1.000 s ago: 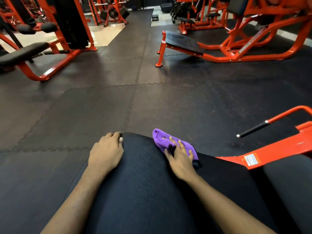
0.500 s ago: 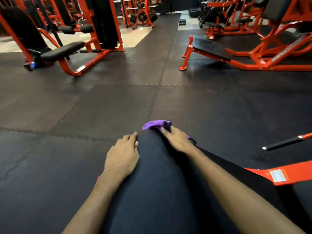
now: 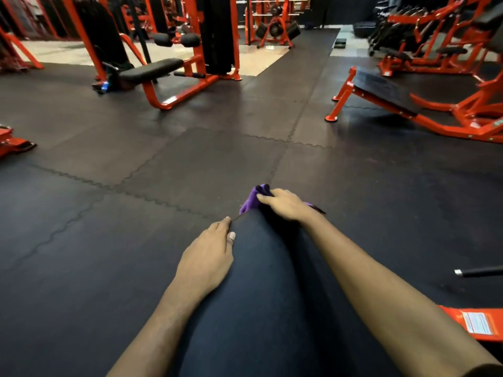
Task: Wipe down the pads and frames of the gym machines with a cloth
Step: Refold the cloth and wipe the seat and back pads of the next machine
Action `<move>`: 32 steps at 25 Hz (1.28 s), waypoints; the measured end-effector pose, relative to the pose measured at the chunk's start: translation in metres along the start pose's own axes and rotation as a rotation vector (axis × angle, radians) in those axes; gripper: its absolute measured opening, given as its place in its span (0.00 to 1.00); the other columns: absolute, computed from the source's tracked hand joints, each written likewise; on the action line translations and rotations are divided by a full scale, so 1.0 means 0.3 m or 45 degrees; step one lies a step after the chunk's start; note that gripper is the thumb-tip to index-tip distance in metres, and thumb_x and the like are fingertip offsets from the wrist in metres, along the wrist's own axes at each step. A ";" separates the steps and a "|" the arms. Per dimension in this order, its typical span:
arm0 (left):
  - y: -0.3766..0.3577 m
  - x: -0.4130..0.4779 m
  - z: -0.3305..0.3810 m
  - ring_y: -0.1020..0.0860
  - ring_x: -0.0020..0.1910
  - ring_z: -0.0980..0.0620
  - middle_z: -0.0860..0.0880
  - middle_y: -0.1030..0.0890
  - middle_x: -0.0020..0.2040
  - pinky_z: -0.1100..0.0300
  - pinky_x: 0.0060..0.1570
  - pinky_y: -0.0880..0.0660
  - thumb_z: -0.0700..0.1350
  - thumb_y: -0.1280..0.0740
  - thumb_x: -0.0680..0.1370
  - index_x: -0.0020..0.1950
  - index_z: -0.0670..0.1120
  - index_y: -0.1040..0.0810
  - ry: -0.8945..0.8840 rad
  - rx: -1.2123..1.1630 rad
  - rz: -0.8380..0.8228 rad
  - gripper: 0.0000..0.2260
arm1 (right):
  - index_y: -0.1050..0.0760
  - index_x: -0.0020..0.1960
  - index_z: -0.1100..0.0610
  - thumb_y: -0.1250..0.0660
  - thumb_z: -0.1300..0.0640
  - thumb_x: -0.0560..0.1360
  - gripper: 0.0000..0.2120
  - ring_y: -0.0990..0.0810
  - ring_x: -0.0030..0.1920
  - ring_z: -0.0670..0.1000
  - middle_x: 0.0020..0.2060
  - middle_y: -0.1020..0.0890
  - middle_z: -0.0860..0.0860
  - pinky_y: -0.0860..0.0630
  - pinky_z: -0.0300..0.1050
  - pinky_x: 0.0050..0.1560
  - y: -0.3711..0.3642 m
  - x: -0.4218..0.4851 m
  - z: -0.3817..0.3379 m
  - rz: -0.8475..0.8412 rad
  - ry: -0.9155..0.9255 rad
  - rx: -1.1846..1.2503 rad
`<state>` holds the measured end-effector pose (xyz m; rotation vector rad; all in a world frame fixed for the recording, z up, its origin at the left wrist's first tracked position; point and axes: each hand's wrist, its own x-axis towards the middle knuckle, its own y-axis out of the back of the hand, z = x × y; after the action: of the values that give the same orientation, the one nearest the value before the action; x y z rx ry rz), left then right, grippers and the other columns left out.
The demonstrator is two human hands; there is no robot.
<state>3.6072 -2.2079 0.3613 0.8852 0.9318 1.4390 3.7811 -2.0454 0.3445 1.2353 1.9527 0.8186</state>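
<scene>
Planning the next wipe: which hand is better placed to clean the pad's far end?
The right hand: it holds the purple cloth at the far end of the black pad. The left hand only rests on its side.

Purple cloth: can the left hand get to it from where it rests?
Probably yes: the left hand rests on the pad, the cloth lies just ahead under the right hand, nothing between.
</scene>
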 end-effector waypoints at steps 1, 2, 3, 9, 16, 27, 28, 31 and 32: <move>-0.001 -0.018 -0.010 0.31 0.72 0.50 0.53 0.33 0.76 0.50 0.66 0.30 0.52 0.50 0.85 0.79 0.50 0.41 0.013 -0.023 0.009 0.22 | 0.23 0.63 0.51 0.44 0.37 0.81 0.23 0.24 0.64 0.59 0.63 0.20 0.55 0.32 0.56 0.66 -0.014 -0.015 -0.041 -0.033 0.105 -0.079; -0.002 -0.036 -0.020 0.32 0.72 0.51 0.54 0.33 0.76 0.51 0.66 0.31 0.53 0.50 0.85 0.79 0.51 0.40 0.026 -0.049 0.023 0.22 | 0.22 0.60 0.51 0.44 0.38 0.81 0.21 0.23 0.62 0.58 0.60 0.19 0.55 0.32 0.57 0.65 -0.032 -0.022 -0.058 -0.049 0.186 -0.131; -0.003 -0.052 -0.030 0.32 0.72 0.51 0.54 0.34 0.76 0.51 0.67 0.31 0.54 0.51 0.85 0.79 0.51 0.40 0.043 -0.076 0.039 0.22 | 0.22 0.58 0.50 0.44 0.37 0.81 0.21 0.22 0.61 0.57 0.58 0.18 0.54 0.32 0.57 0.64 -0.045 -0.028 -0.057 -0.034 0.240 -0.146; -0.011 -0.137 -0.062 0.36 0.75 0.54 0.54 0.34 0.77 0.58 0.71 0.38 0.53 0.48 0.85 0.79 0.49 0.38 0.092 -0.282 0.115 0.23 | 0.24 0.67 0.58 0.42 0.37 0.81 0.28 0.24 0.65 0.56 0.67 0.22 0.58 0.30 0.49 0.65 0.036 0.021 0.030 -0.046 -0.103 0.113; -0.019 -0.193 -0.069 0.30 0.70 0.52 0.51 0.29 0.73 0.57 0.67 0.34 0.52 0.47 0.85 0.76 0.48 0.33 0.129 -0.328 0.242 0.20 | 0.28 0.42 0.51 0.44 0.39 0.82 0.19 0.23 0.53 0.57 0.43 0.21 0.49 0.32 0.52 0.55 -0.095 -0.106 -0.219 -0.031 0.372 -0.395; -0.087 -0.418 -0.213 0.22 0.53 0.56 0.53 0.18 0.54 0.57 0.55 0.25 0.46 0.44 0.84 0.59 0.49 0.20 0.041 -0.586 0.606 0.13 | 0.31 0.40 0.51 0.50 0.33 0.77 0.24 0.24 0.51 0.58 0.42 0.22 0.52 0.32 0.54 0.57 -0.228 -0.305 -0.323 0.125 0.719 -0.508; -0.097 -0.442 -0.246 0.21 0.48 0.54 0.53 0.18 0.48 0.53 0.51 0.24 0.47 0.44 0.84 0.54 0.49 0.20 0.019 -0.592 0.629 0.12 | 0.29 0.42 0.52 0.52 0.31 0.74 0.26 0.24 0.51 0.57 0.43 0.21 0.52 0.31 0.55 0.58 -0.253 -0.334 -0.319 0.163 0.807 -0.555; -0.110 -0.529 -0.336 0.20 0.44 0.46 0.49 0.18 0.41 0.46 0.46 0.23 0.54 0.48 0.80 0.49 0.48 0.23 -0.029 -0.571 0.613 0.17 | 0.22 0.55 0.53 0.52 0.30 0.76 0.32 0.23 0.60 0.59 0.56 0.19 0.56 0.30 0.56 0.63 -0.277 -0.386 -0.338 0.232 0.672 -0.603; -0.103 -0.574 -0.361 0.20 0.44 0.43 0.46 0.19 0.41 0.45 0.46 0.23 0.55 0.49 0.79 0.49 0.48 0.23 -0.045 -0.541 0.612 0.18 | 0.22 0.59 0.54 0.49 0.31 0.79 0.31 0.24 0.63 0.60 0.61 0.20 0.58 0.30 0.54 0.64 -0.288 -0.398 -0.362 0.255 0.561 -0.611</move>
<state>3.5319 -2.3847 0.2878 0.8370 0.3653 1.9325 3.6892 -2.2026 0.3633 1.0218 1.8061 1.6667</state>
